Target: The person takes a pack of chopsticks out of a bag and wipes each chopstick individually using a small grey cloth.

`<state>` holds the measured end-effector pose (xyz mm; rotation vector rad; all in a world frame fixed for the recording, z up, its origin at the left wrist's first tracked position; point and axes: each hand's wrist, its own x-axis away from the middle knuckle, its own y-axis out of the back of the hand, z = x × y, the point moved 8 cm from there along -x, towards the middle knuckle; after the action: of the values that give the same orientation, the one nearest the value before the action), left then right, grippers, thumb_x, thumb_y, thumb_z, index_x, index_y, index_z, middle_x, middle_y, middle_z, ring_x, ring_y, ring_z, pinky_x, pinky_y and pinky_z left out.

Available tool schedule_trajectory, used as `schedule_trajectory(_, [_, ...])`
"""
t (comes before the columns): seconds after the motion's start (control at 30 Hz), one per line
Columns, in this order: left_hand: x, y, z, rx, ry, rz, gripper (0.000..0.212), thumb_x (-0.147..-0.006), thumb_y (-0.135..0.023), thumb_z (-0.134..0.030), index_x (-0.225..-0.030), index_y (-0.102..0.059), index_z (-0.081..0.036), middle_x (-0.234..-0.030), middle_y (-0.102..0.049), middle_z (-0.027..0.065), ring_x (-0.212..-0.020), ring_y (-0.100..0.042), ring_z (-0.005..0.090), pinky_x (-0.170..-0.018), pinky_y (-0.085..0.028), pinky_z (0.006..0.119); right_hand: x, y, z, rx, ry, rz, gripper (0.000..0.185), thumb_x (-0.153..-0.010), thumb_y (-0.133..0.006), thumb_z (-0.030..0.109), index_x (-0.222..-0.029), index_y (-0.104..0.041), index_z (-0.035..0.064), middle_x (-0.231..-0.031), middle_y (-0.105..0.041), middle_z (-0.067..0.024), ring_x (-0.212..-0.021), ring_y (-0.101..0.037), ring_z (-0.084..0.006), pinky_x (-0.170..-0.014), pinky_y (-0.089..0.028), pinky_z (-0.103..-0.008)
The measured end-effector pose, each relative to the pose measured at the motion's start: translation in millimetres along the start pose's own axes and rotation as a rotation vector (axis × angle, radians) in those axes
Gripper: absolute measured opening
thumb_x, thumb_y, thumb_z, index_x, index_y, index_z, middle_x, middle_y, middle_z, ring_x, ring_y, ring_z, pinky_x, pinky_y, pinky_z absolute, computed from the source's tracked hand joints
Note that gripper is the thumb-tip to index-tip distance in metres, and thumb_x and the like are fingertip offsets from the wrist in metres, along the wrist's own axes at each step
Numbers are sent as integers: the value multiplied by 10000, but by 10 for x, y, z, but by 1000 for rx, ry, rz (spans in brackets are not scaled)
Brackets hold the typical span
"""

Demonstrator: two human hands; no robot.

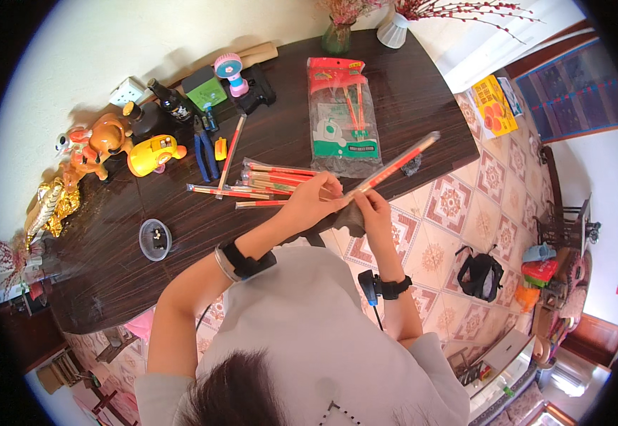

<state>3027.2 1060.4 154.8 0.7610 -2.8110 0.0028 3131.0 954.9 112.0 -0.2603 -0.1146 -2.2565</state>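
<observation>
My left hand (313, 201) and my right hand (375, 212) meet at the lower end of a paired-chopsticks packet (398, 163) in clear wrap with a red printed band. Its far end points up and right, over the table's front edge. Just below my fingers is a crumpled grey-brown piece of cloth (352, 220); I cannot tell whether the right hand holds it. Left of my hands, several wrapped chopstick packets (272, 178) lie in a loose pile, with one packet (232, 152) slanting away from it. Beyond lies a clear plastic bag (341, 109) with a red top, holding a few packets.
Pliers with blue handles (204, 149), a yellow toy (154, 155), a dark bottle (170, 101) and a small handheld fan (231, 74) line the wall side. A clear plastic cup (155, 239) stands at left on the dark table (112, 282). Vases (393, 31) stand at the far end.
</observation>
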Motion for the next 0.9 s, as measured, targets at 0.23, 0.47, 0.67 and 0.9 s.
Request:
schedule_trajectory(0.23, [-174, -271, 501, -1389, -591, 82, 271, -777, -536, -183, -1031, -579, -98, -1303, -394, 104, -1230, -343, 294, -995, -309, 430, 312, 676, -334, 317, -147, 45, 201, -826, -569, 204, -763, -581, 14, -622, -524, 1, -579, -448, -62, -518, -354, -229])
schedule_trajectory(0.47, [-492, -248, 745, -1349, -418, 35, 348, -772, -524, -160, -1113, -559, -97, -1398, -250, 99, -1293, -190, 357, -1022, -183, 551, 625, 660, -371, 460, -304, 354, 198, -823, -572, 193, -721, -551, 25, -602, -472, 28, -558, -407, -45, -505, -328, -213])
schedule_trajectory(0.67, [-636, -62, 588, -1427, -551, -128, 477, -776, -487, -115, -1242, -420, -36, -1352, -325, 97, -1245, -294, 324, -1012, -209, 536, 834, 576, -386, 537, -440, 654, 233, -808, -592, 226, -716, -574, 13, -583, -472, 22, -563, -410, -65, -525, -346, -234])
schedule_trajectory(0.9, [-666, 42, 63, -1310, -579, -191, 428, -832, -490, -115, -1246, -406, -45, -1331, -364, 69, -1220, -349, 248, -1011, -284, 421, 562, 374, -569, 479, -400, 755, 265, -814, -575, 279, -698, -576, 41, -629, -562, 1, -552, -453, -62, -503, -360, -234])
